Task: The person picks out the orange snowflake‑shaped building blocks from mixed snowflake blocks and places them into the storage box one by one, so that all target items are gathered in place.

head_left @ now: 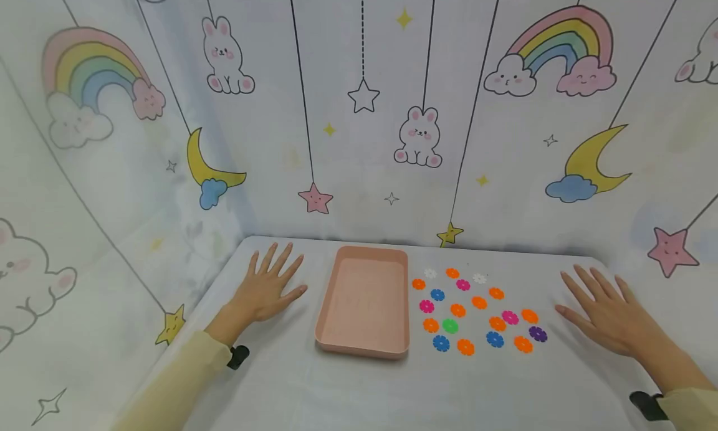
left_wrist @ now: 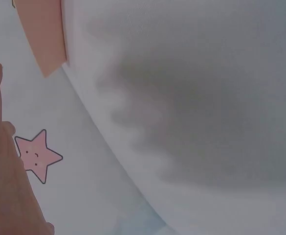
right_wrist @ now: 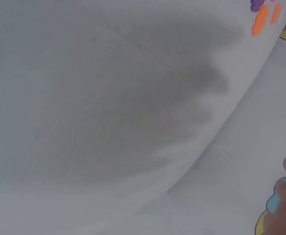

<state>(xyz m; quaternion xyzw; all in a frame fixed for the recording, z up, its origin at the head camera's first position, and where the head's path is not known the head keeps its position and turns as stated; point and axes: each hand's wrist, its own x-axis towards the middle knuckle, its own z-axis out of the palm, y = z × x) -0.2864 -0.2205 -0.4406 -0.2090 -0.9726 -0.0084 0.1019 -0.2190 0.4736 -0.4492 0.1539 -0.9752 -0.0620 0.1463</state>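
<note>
On the white table lies a scatter of small flower-shaped discs in orange, blue, pink, white, green and purple, among them a green disc and a purple disc. To their left stands a shallow pink tray with nothing in it. My left hand, fingers spread, is left of the tray and holds nothing. Beyond the discs on the right, my right hand is also spread and bare, its thumb nearest the purple disc. Both wrist views show the hands' shadows on the cloth.
A white cloth covers the table. Behind it rises a curtain printed with rabbits, rainbows, moons and stars. Dark wrist devices sit at both cuffs, the left device and the right device.
</note>
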